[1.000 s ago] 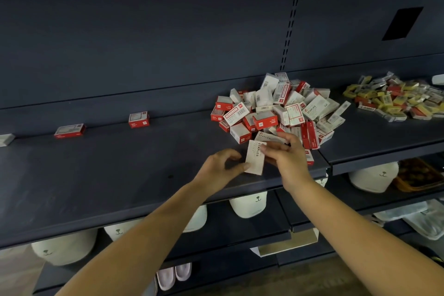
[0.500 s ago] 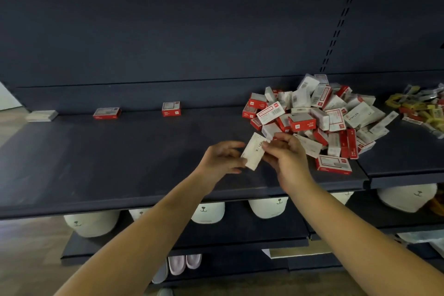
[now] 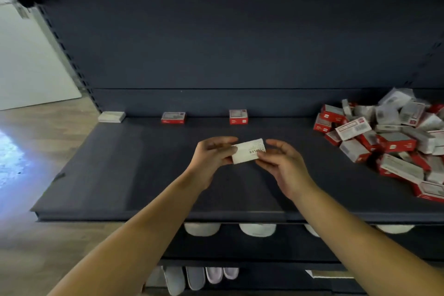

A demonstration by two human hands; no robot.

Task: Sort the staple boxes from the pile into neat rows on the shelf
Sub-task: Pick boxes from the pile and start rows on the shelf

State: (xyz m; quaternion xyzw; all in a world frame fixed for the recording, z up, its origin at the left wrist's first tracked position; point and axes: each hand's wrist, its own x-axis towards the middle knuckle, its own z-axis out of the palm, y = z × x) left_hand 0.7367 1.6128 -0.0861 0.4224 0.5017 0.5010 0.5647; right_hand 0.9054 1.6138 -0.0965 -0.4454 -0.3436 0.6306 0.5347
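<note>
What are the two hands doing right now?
Left hand: pinching one end of the white box.
Right hand: fingertips on the box's other end, grip looks loose.

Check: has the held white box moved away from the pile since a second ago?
Yes. The white box, gripped by the left hand, now sits well left of the pile, nearer the small red box.
</note>
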